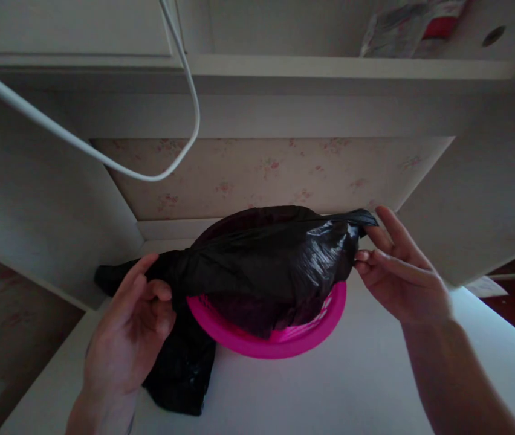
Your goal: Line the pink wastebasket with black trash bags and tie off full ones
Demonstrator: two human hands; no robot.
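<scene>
A black plastic bag point(257, 272) is stretched across the opening of a pink basket point(266, 347) with slotted sides. The near part of the basket's rim shows below the bag; its far side is covered. My left hand point(133, 326) is closed on the bag's left edge, fingers curled. At the right end of the bag, my right hand point(398, 272) pinches its edge between the fingers. More black plastic point(180, 368) lies on the white surface, left of the basket and beside my left hand.
The basket stands on a white desktop point(330, 386) between side panels. A white cable point(148, 177) hangs in a loop at the upper left. Above runs a shelf edge point(285, 65), with a clear package point(396, 30) on the shelf at right. Floral wallpaper point(262, 175) is behind.
</scene>
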